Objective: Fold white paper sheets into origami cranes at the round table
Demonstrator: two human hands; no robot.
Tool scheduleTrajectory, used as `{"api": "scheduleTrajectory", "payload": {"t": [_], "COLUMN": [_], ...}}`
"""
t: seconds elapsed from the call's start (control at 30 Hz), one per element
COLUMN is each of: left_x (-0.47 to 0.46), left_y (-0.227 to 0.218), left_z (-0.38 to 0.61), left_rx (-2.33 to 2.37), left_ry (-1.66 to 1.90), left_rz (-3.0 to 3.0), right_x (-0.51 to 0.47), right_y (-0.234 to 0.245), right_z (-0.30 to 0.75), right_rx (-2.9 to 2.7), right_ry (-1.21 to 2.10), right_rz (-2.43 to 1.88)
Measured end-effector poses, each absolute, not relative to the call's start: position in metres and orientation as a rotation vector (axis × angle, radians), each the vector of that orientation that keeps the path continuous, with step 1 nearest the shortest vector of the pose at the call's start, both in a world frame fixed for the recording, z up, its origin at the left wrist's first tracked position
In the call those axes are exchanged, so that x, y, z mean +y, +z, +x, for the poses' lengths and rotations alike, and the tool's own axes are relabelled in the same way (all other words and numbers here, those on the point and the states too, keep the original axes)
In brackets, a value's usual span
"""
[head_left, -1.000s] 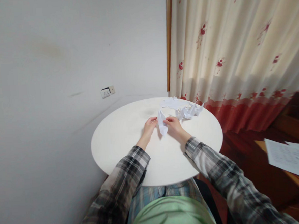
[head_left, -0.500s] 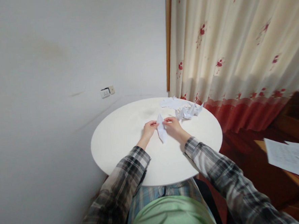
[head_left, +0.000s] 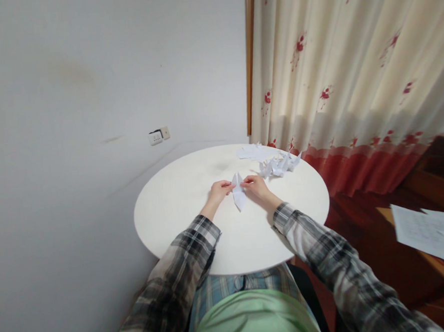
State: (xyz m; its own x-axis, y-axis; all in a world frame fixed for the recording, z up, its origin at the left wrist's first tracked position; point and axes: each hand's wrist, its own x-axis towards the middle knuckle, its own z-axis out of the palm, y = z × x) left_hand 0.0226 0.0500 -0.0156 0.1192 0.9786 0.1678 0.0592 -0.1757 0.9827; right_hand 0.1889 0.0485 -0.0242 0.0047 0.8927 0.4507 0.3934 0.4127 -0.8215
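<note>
A white folded paper [head_left: 239, 197], long and diamond-like with a pointed end toward me, is between my hands over the round white table [head_left: 172, 214]. My left hand [head_left: 220, 190] pinches its left edge between thumb and fingers. On the opposite edge, my right hand [head_left: 255, 186] has the paper in a similar pinch. The upper part of the paper looks parted into flaps along a middle line. Whether its lower tip touches the table, I cannot tell.
Several folded white paper pieces [head_left: 279, 166] lie heaped at the table's back right, with flat paper sheets [head_left: 253, 151] behind them. A wall [head_left: 77, 195] borders the left, a curtain [head_left: 344, 78] the back right. Written sheets [head_left: 425, 228] rest on wooden furniture at right.
The top of the folded paper has spread slightly and sits a little lower. My left hand has shifted slightly left; my right hand has barely moved.
</note>
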Motion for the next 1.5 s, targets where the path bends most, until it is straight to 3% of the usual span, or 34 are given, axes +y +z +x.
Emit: {"api": "scheduleTrajectory", "payload": {"t": [0.4,1.1,1.5], "left_x": [0.045,0.048,0.052], "left_y": [-0.008,-0.015,-0.024], "left_z": [0.022,0.017,0.018], "left_rx": [1.053,1.011,0.999], "left_ry": [1.211,1.188,1.131], "left_rz": [1.413,1.728,1.788], "right_x": [0.048,0.027,0.033], "right_y": [-0.025,-0.012,-0.021], "right_z": [0.189,0.189,0.193], "right_rx": [-1.559,-1.985,-1.981], "right_ry": [0.586,0.108,0.072], "right_rz": [-1.153,-1.197,-1.199]}}
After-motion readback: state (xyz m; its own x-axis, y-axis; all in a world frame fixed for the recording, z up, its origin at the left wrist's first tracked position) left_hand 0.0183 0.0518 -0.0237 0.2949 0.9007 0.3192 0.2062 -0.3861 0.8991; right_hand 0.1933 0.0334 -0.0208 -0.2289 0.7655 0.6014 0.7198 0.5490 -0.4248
